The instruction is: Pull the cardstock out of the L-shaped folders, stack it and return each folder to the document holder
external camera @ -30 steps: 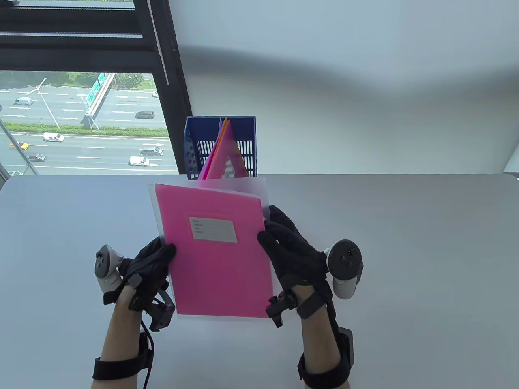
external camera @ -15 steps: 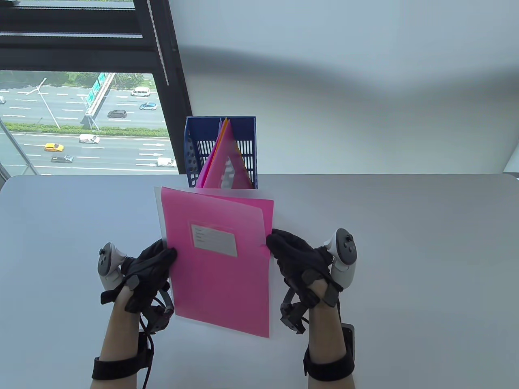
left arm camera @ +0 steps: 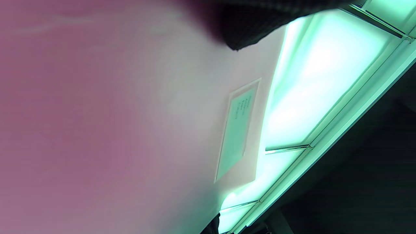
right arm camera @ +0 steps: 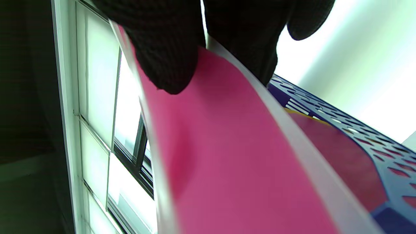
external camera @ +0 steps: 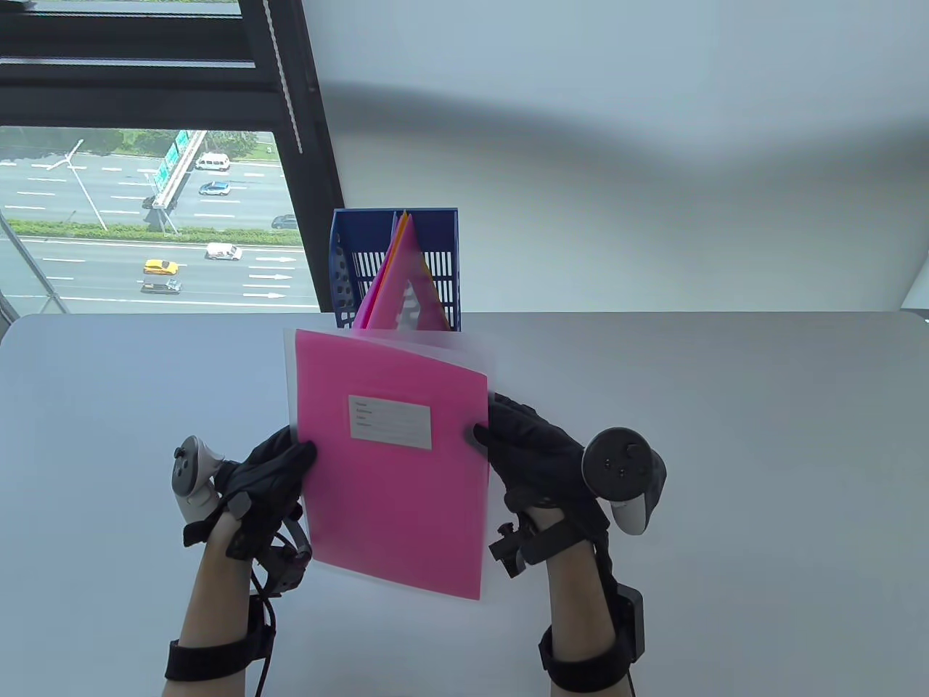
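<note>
A translucent L-shaped folder with pink cardstock in it is held up above the table, its white label facing me. My left hand grips the folder's left edge. My right hand pinches the cardstock's right edge, thumb on the front. The cardstock's lower right corner pokes out below the folder. In the right wrist view my thumb presses on the pink cardstock, with fingers behind the folder's clear flap. The left wrist view shows the pink sheet and its label close up.
A blue slotted document holder stands at the table's far edge behind the folder, with more pink and orange folders leaning inside. A window is at the far left. The grey table stretches to both sides.
The cardstock has slid and tilted within the folder, its lower right corner now lower. My right hand dropped from the upper right edge to mid-edge and turned; the left hand stayed.
</note>
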The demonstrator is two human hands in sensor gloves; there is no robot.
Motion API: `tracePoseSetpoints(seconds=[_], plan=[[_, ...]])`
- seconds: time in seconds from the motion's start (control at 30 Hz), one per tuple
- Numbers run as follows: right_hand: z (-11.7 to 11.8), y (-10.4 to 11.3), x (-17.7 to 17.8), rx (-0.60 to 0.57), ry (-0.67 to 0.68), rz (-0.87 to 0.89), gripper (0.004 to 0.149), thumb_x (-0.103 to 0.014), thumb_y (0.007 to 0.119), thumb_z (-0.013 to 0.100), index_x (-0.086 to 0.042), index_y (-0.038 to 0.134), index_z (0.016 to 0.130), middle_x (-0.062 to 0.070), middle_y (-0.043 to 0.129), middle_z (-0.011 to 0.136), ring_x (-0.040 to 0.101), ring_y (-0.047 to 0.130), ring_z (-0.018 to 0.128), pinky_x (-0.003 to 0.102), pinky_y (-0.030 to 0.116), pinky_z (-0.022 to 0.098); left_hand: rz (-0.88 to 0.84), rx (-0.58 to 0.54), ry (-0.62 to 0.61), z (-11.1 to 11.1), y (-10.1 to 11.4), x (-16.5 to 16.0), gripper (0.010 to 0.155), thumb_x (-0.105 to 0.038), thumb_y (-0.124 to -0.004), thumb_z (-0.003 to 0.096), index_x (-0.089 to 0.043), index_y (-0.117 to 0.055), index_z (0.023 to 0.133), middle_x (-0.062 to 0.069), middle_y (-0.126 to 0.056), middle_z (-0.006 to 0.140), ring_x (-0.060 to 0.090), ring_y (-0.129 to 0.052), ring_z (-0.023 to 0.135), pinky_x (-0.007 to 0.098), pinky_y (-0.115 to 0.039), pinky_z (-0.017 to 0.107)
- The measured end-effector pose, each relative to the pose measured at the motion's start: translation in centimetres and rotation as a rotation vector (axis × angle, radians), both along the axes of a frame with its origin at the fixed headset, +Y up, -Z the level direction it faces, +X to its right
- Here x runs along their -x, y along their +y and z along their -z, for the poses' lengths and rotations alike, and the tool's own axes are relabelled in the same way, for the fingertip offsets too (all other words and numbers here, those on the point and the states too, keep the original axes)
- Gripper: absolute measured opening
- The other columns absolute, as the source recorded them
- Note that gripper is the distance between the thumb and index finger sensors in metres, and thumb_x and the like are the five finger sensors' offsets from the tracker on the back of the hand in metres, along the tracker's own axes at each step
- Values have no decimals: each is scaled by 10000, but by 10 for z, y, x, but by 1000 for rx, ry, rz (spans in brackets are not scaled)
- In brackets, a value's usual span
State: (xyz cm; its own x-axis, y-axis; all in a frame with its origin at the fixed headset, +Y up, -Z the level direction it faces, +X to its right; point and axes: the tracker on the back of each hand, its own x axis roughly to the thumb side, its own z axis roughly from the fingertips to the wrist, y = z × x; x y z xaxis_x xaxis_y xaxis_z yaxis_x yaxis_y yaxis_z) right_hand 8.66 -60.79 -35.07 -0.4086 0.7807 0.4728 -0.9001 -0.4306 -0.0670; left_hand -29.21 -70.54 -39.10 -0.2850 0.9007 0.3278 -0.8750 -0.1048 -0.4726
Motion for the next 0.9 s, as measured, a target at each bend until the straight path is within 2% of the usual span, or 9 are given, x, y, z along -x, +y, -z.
tracePoseSetpoints(seconds=[0.1, 0.2, 0.33, 0.4, 0.5, 0.9], plan=[[1, -2, 1, 11, -19, -27, 413, -397, 977, 508, -264, 885, 888, 80, 835, 993, 216, 981, 722, 536, 582, 746, 21, -20, 36, -2, 3, 1, 435, -361, -706, 607, -144, -765, 979, 39, -935, 816, 272, -1055, 653, 491, -713, 723], [5, -8, 2, 61, 33, -23, 390, -458, 896, 553, -240, 904, 877, 115, 800, 1024, 261, 949, 756, 551, 566, 743, 10, -35, 74, -4, 6, 2, 433, -362, -706, 608, -153, -763, 983, 39, -932, 822, 268, -1053, 663, 488, -708, 732], [8, -13, 4, 94, 88, 44, 379, -446, 795, 602, -199, 897, 871, 152, 734, 1064, 316, 898, 790, 569, 537, 745, 4, -48, 93, -5, 10, 2, 434, -361, -706, 609, -156, -759, 987, 43, -928, 828, 272, -1048, 668, 492, -703, 736], [7, -13, 6, 73, 57, 29, 371, -439, 763, 606, -204, 892, 862, 149, 726, 1069, 309, 904, 781, 565, 543, 746, 13, -57, 104, -7, 13, 1, 429, -347, -706, 613, -154, -752, 992, 47, -921, 835, 279, -1041, 677, 496, -693, 739], [5, -11, 9, 37, -4, -19, 366, -440, 725, 609, -217, 876, 856, 142, 744, 1057, 289, 930, 756, 552, 562, 743, 91, -93, 202, -11, 19, 3, 430, -349, -698, 612, -156, -749, 993, 38, -921, 836, 277, -1046, 669, 496, -701, 731], [-1, -9, 2, -67, -186, -14, 357, -447, 699, 611, -254, 831, 880, 147, 814, 973, 235, 1028, 587, 502, 671, 694, 113, -142, 247, -18, 31, 5, 432, -343, -688, 609, -160, -744, 997, 42, -921, 835, 285, -1048, 656, 503, -702, 725]])
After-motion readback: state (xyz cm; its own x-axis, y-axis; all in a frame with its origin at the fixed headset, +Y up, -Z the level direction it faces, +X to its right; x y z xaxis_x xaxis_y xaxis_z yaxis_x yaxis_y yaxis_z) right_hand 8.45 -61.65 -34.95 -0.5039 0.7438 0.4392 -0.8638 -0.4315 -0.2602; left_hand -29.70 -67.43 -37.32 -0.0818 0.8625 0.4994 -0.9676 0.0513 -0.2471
